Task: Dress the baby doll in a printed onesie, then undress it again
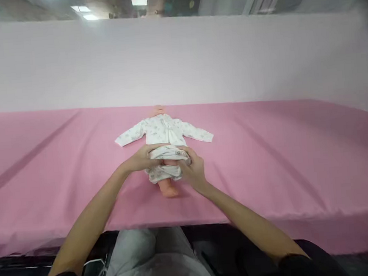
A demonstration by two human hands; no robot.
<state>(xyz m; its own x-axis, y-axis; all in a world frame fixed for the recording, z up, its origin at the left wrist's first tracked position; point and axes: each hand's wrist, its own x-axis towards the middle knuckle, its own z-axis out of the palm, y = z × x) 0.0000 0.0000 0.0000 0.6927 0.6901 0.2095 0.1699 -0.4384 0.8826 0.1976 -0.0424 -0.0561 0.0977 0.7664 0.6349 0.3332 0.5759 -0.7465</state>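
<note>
A baby doll [168, 187] lies on its back on the pink table cover [268, 157], head away from me. It wears a white printed shirt [162, 130] with both sleeves spread out sideways. White printed trousers [165, 172] are bunched around its hips and legs, and one bare foot sticks out toward me. My left hand [142, 158] grips the trousers' waistband on the left side. My right hand [193, 169] grips the same waistband on the right. The doll's head is mostly hidden behind the shirt.
A pale pink backdrop [177, 57] rises behind the table. The table's front edge [273, 218] runs just before my lap, with dark floor and a white cable [95, 268] below it.
</note>
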